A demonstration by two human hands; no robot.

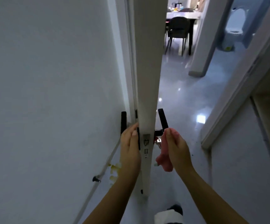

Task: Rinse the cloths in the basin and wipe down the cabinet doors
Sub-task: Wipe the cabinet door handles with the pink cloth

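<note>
Both hands flank the door (148, 78) edge: left hand (130, 147) flat on it, right hand (177, 147) gripping a pink cloth (162, 160).

Your arms reach forward, close together. Your left hand (130, 143) lies flat with straight fingers; your right hand (174, 147) curls, gripping something pink.

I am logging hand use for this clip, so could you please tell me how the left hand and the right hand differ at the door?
The left hand holds nothing visible and lies against the door on its left side, by its edge, fingers fairly straight. The right hand grips a pink cloth, on the door's right side, just below the black handle. Whether it touches the door is unclear. Both are raised to the latch plate level.
</note>
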